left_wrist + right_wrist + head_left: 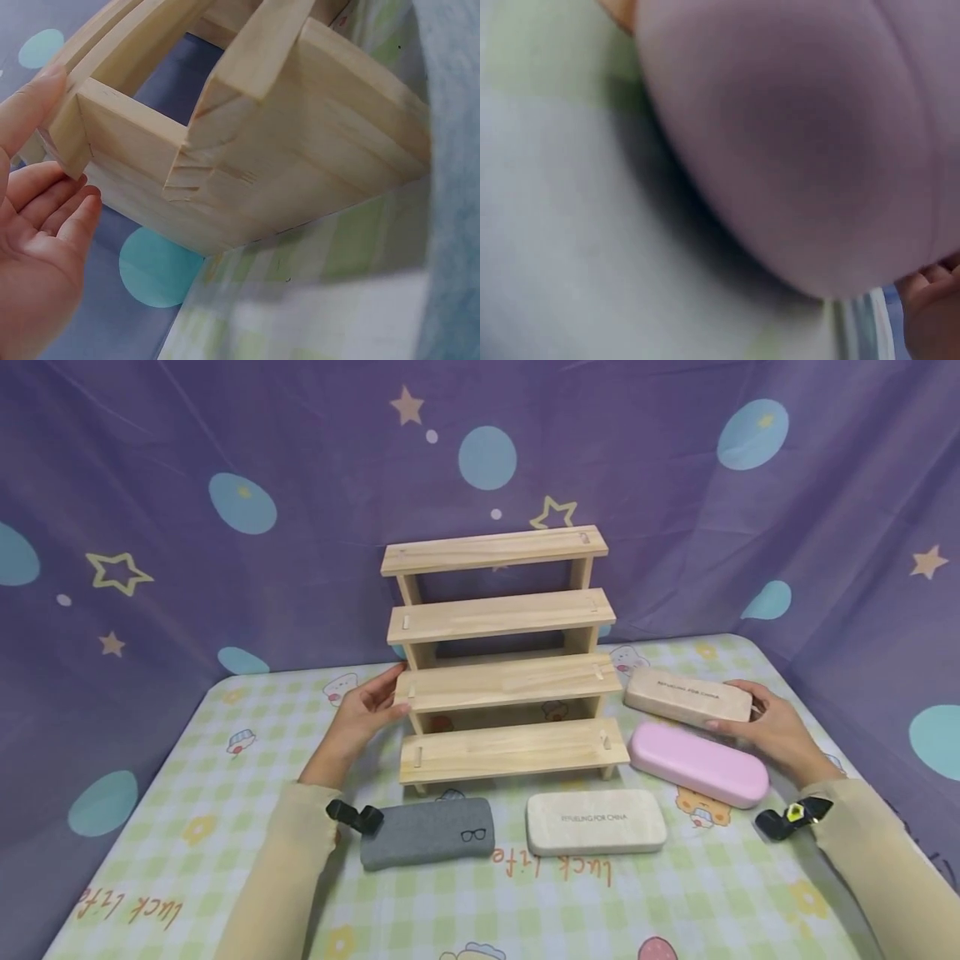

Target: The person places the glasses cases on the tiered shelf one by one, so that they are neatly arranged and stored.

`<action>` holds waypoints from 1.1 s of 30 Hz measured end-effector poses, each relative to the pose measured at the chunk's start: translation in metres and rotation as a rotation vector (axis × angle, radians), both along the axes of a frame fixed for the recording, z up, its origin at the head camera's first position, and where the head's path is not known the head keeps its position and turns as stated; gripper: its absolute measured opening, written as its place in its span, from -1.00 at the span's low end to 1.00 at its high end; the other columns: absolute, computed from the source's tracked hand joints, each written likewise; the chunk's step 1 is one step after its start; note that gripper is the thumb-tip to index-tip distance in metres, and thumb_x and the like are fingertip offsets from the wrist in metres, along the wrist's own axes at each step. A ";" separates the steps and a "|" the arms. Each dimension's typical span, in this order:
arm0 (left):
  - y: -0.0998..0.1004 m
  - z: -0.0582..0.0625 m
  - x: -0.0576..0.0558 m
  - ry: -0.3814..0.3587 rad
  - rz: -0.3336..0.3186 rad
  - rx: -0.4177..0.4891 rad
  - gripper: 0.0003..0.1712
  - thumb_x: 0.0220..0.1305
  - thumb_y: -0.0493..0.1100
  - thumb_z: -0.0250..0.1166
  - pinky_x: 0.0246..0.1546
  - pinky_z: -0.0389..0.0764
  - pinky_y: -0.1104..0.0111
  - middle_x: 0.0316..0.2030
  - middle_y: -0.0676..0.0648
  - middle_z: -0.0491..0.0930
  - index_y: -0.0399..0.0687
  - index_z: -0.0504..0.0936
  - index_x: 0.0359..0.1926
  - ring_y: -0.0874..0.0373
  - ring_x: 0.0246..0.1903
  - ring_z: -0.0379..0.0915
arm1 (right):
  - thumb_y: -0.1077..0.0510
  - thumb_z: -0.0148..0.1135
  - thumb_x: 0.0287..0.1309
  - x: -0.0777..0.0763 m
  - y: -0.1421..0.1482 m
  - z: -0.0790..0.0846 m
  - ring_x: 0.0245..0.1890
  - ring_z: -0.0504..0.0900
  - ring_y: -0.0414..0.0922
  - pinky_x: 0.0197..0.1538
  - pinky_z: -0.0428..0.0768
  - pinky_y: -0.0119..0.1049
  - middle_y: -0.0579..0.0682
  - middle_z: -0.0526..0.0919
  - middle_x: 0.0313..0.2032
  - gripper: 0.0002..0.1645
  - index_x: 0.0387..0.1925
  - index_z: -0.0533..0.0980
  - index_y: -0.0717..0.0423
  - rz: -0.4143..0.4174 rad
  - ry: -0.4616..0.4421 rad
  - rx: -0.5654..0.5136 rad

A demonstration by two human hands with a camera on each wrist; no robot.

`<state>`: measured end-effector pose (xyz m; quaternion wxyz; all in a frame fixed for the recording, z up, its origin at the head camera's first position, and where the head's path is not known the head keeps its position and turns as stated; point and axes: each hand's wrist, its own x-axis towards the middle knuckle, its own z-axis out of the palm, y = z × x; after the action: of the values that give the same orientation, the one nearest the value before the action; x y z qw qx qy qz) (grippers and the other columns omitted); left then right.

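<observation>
A four-tier wooden step shelf (517, 750) stands at the back middle of the table. My left hand (352, 727) pinches the left end of one of its boards, and in the left wrist view the thumb (37, 101) lies above the board with the fingers beneath. At the right, my right hand (787, 735) grips the right end of a beige glasses case (667, 692) with printed lettering. Just in front of that case lies a pink glasses case (697, 763), which fills much of the right wrist view and hides the beige case there.
Before the shelf lie a grey glasses case (431, 839) with a spectacles mark and a cream glasses case (596, 837) with lettering. A green checked cloth (247, 827) covers the table. A purple patterned curtain (322, 435) hangs behind and at both sides.
</observation>
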<state>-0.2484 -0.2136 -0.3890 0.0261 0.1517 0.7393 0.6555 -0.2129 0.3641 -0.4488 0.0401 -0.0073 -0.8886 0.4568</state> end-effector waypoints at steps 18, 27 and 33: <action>-0.002 -0.003 -0.001 0.033 0.008 -0.033 -0.29 0.21 -0.42 0.23 0.30 0.24 0.43 0.34 -0.24 0.21 -0.32 0.20 0.36 -0.04 0.33 0.13 | 0.30 0.40 -0.01 0.014 0.007 0.035 -0.16 0.46 -0.48 -0.19 0.46 -0.73 -0.37 0.48 -0.10 -0.24 0.24 0.33 -0.04 -0.032 0.086 -0.193; -0.001 -0.001 0.001 0.044 0.004 -0.057 -0.30 0.22 -0.40 0.24 0.37 0.12 0.21 0.35 -0.23 0.20 -0.30 0.21 0.36 -0.05 0.34 0.11 | 0.34 0.42 -0.07 0.015 0.003 0.045 -0.17 0.47 -0.44 -0.20 0.46 -0.71 -0.36 0.52 -0.12 -0.25 0.20 0.40 -0.07 -0.026 0.121 -0.221; -0.001 -0.002 0.000 0.044 0.004 -0.041 -0.30 0.21 -0.40 0.24 0.36 0.15 0.25 0.35 -0.28 0.18 -0.31 0.21 0.36 -0.05 0.34 0.12 | 0.40 0.40 -0.08 0.014 -0.005 0.059 -0.21 0.48 -0.45 -0.22 0.48 -0.70 -0.41 0.52 -0.14 -0.24 0.18 0.40 -0.07 -0.010 0.136 -0.208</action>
<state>-0.2488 -0.2143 -0.3913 0.0117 0.1641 0.7534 0.6367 -0.1990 0.3587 -0.3894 0.1018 0.0150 -0.8316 0.5457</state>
